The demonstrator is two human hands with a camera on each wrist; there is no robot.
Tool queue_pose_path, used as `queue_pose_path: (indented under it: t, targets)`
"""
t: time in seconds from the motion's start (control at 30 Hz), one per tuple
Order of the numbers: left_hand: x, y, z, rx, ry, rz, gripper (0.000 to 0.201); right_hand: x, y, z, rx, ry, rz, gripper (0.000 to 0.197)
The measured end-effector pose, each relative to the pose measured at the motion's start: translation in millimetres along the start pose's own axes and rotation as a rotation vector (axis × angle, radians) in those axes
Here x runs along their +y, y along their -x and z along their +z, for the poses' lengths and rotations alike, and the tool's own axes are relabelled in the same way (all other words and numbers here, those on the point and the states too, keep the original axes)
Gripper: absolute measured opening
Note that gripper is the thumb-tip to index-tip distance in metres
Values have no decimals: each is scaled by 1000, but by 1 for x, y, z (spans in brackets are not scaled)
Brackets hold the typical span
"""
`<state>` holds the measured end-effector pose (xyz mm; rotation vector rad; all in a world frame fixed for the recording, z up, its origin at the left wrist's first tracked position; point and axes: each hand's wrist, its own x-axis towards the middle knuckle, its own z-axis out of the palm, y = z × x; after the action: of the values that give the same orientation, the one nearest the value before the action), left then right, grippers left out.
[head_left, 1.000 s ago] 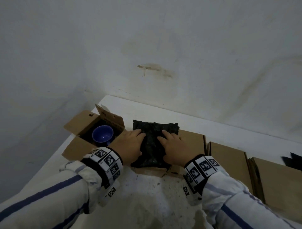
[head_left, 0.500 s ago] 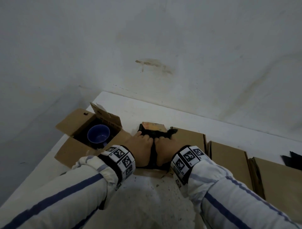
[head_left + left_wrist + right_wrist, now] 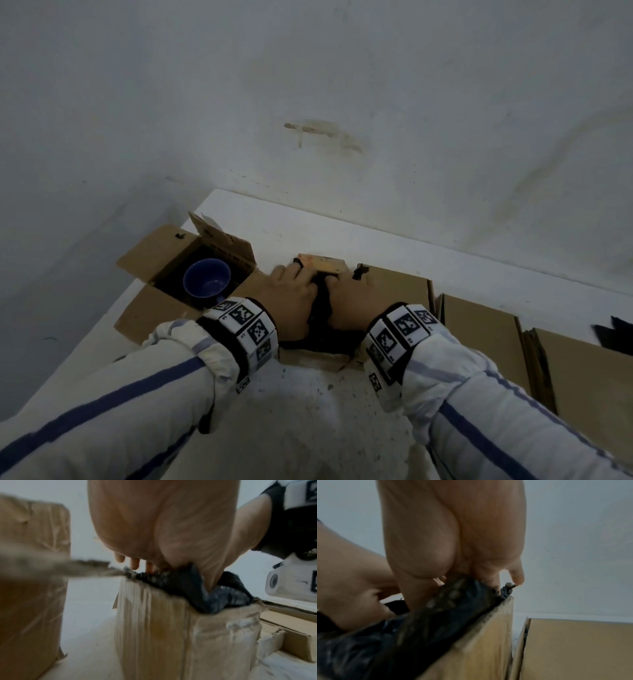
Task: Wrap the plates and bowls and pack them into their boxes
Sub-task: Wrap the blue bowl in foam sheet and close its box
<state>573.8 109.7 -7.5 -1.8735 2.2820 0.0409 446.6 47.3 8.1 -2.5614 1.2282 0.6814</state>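
From the head camera, the left hand [image 3: 291, 301] and right hand [image 3: 356, 303] lie side by side, palms down, on a dark wrapped bundle [image 3: 320, 308] that sits in the mouth of a cardboard box [image 3: 322, 265]. The bundle lies straight ahead of both wrists, its long axis running away from the person, so neither hand is nearer. To the left, an open box [image 3: 161, 257] holds a blue bowl [image 3: 206, 282], unwrapped; closed boxes [image 3: 479, 329] line the white table [image 3: 308, 411] on the right.

At the left wrist, the left hand's fingers [image 3: 134, 563] reach down over the far edge while the palm presses the dark wrapping [image 3: 197, 588], which bulges above the box's rim [image 3: 171, 628].

At the right wrist (blurred), the right hand [image 3: 453, 540] likewise bears down flat on the wrapping [image 3: 419, 622], fingers mostly straight, curled round nothing I can see.

The bundle looks only partly seated; the push must go straight down.
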Motion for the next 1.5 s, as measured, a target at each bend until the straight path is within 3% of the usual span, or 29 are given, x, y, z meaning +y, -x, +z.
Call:
queue_pose_path:
  t: [0.13,0.27,0.43,0.6,0.67,0.77,0.87,0.97,1.13,1.2,1.33,1.5]
  targets:
    - [-8,5,-5,-8,-18,-67,46,0,-1,4,-20,-69,11,51]
    - [-11,-1,-2,-156,-69,-6,49,7,0,5,-21,-180,-38,59]
    - [-10,-10,7,-254,-72,-36,67,15,7,-6,-134,109,-112,89]
    - [-7,-7,-1,-264,-37,-29,66,5,10,13,-22,252,-86,83]
    - [-10,-9,-11,-385,41,-45,72,2,9,20,54,244,-85,81]
    - [-12,-14,-24,-550,54,-23,83,9,12,9,-23,202,-105,89]
    - [-13,-14,-20,-464,-37,11,82,17,14,-11,-118,199,-116,92]
    - [-6,-9,-15,-347,-88,25,77,15,11,-6,-91,299,-103,85]
    - [3,6,-19,-214,-144,-11,70,5,4,32,205,252,-131,46]
    - [5,12,-23,-191,-197,44,64,6,7,38,258,235,-151,45]
    - [1,18,-18,-94,-208,69,51,13,11,25,150,146,-132,61]
    - [4,13,-11,-103,-128,81,46,3,4,10,63,94,-61,59]
